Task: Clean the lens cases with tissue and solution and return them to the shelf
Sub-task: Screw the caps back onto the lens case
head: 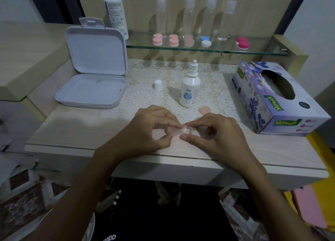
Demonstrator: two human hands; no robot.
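Lens case in hand (185,130): small clear case, pale pink part toward its left side; held low over the front of the counter (72,132), between both hands.
Left hand (152,130): grip narrow, thumb and forefinger pinching the left side of the case; other fingers curled.
Right hand (215,132): grip narrow, thumb and forefinger pinching the right side of the case; thumb tip just at its near edge.
Loose pink cap (204,110): flat on the lace mat (145,95), at 1 o'clock from the held case, near it but apart.
Solution bottle (190,88): white, upright, uncapped, nozzle up; at 12 o'clock from the hands.
White cap (158,85): standing on the mat, at 9 o'clock from the bottle, apart from it.
Tissue box (282,103): purple floral, opening upward; at 2 o'clock from the hands, on the counter's right end.
White hinged box (92,75): lid open and standing upright; at 10 o'clock from the hands.
Glass shelf (262,49): at the back, above the counter.
Cases on shelf: three pink pairs (173,40) at left, one blue-and-white pair (205,41), one deep-pink pair (243,43) at right.
Clear bottles (189,16): four, upright, behind the cases.
Large white bottle (117,14): upright, at the shelf's left end.
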